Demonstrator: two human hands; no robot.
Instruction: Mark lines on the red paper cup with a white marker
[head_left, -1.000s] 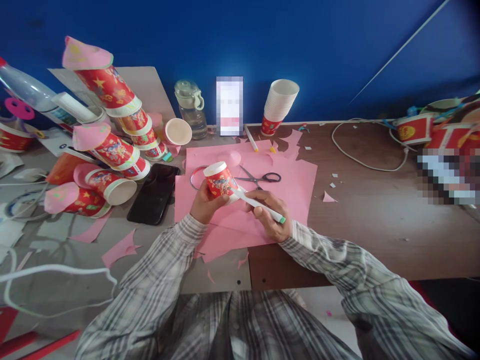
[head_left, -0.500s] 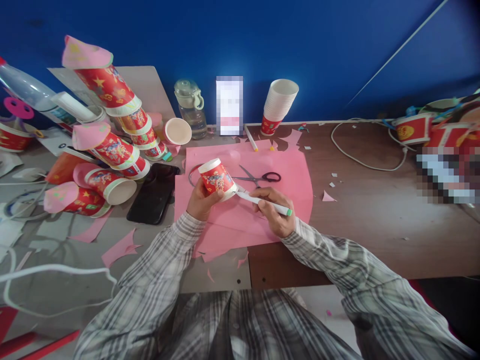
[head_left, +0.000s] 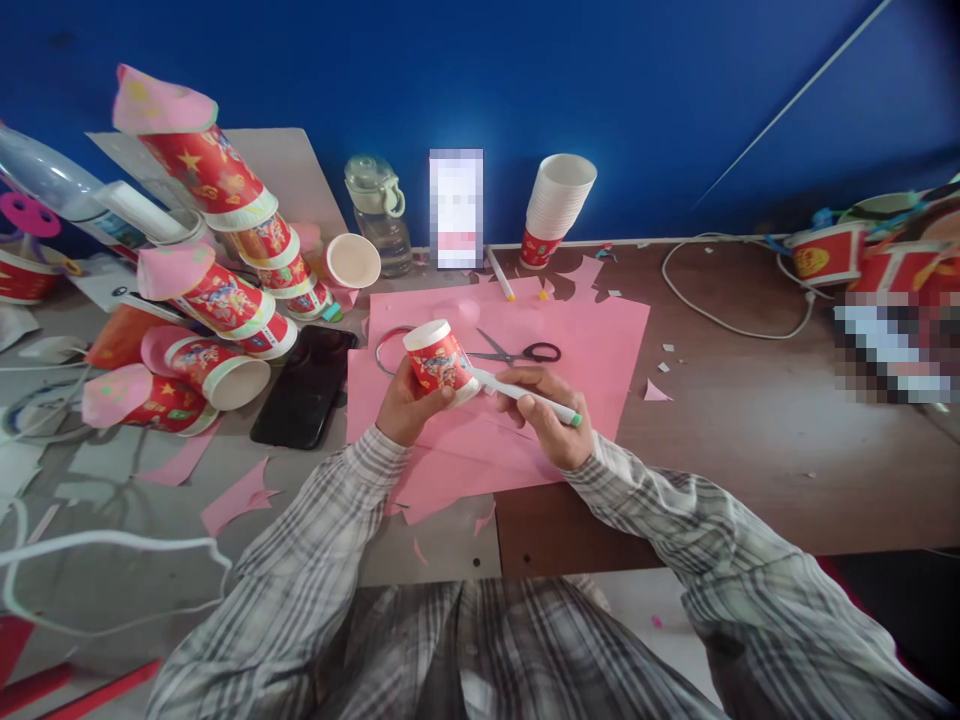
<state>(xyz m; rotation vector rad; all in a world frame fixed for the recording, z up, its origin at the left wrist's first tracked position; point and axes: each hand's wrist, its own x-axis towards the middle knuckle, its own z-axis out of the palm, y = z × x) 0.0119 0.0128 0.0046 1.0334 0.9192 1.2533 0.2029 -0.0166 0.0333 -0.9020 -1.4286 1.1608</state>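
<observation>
My left hand (head_left: 406, 405) is closed round a red printed paper cup (head_left: 439, 360), tilted with its white base up and its rim low toward the right. Between the fingers of my right hand (head_left: 551, 415) is a white marker (head_left: 536, 400) with a green end. Its tip meets or almost meets the cup's rim; exact contact is hard to see. Under both hands lies pink paper (head_left: 480, 470) in overlapping sheets. Scissors (head_left: 514, 352) with dark handles rest on it just beyond my hands, and a roll of tape (head_left: 388, 352) is partly hidden behind the cup.
Red cup towers with pink paper tops (head_left: 206, 185) stand and lie at the left, beside a black phone (head_left: 304, 388). A water bottle (head_left: 377, 215), a lit blurred screen (head_left: 456, 208) and stacked cups (head_left: 556, 210) line the blue wall. A white cable (head_left: 712, 322) curls at right.
The cup has shifted slightly right and turned a little in my left hand. The pink sheet's right edge, curled up before, now lies flatter. My right hand stays nearly in place with the marker.
</observation>
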